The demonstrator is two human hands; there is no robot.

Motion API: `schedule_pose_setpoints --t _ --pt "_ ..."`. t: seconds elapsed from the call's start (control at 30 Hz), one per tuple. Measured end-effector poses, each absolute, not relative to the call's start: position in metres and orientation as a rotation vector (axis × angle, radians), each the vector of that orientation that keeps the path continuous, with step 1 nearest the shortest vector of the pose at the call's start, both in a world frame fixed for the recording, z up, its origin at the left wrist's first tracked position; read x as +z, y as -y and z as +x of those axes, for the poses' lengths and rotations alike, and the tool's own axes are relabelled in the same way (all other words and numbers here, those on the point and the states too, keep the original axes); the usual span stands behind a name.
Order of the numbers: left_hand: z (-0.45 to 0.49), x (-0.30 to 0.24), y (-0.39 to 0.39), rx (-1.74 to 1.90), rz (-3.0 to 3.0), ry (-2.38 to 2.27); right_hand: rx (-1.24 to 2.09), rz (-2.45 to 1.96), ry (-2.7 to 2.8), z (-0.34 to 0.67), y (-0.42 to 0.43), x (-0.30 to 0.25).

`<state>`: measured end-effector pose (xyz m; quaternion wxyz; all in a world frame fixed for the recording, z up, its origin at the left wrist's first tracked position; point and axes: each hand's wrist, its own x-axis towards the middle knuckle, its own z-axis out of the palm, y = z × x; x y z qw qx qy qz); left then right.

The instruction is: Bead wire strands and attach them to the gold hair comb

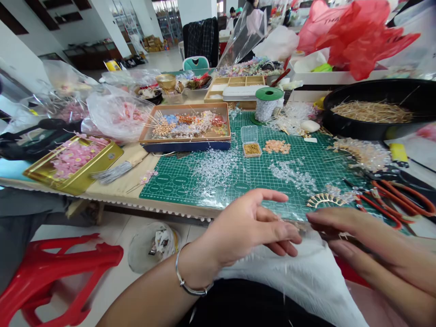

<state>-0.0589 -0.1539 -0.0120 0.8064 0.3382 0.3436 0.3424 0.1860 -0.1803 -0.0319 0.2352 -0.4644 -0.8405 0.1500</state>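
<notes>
My left hand, with a silver bangle on its wrist, and my right hand meet over a white cloth on my lap. Between their fingertips is a thin wire piece, too fine to make out clearly. My left index finger stands raised. A gold fan-shaped wire frame lies just beyond my right fingers on the green cutting mat. Loose clear beads are scattered over the mat. Orange-handled pliers lie to the right of my right hand.
A wooden tray of beaded ornaments, a spool of beaded wire and a black tray of fine wires stand beyond the mat. A gold tin of pink flowers sits left. A red stool stands below the table edge.
</notes>
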Motion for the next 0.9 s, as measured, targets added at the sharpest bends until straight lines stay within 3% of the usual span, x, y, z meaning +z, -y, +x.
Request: schedule_pose_setpoints --t 0.13,0.3,0.47,0.67,0.9 --pt "-0.052 -0.013 0.157 0.666 0.694 -0.718 0.554 -1.184 2.237 0.168 0.167 -0.020" --pt "-0.051 -0.013 0.161 0.757 0.780 -0.822 0.609 -1.372 2.035 0.165 0.175 -0.024" --pt "-0.043 -0.016 0.165 0.952 1.071 -0.964 1.235 -1.366 1.822 0.153 0.181 -0.026" --pt "-0.037 -0.018 0.168 0.959 1.177 -0.941 1.753 -1.213 1.393 0.132 0.182 -0.031" --pt "-0.043 -0.016 0.165 0.944 1.190 -0.969 1.828 -1.229 1.322 0.139 0.186 -0.031"
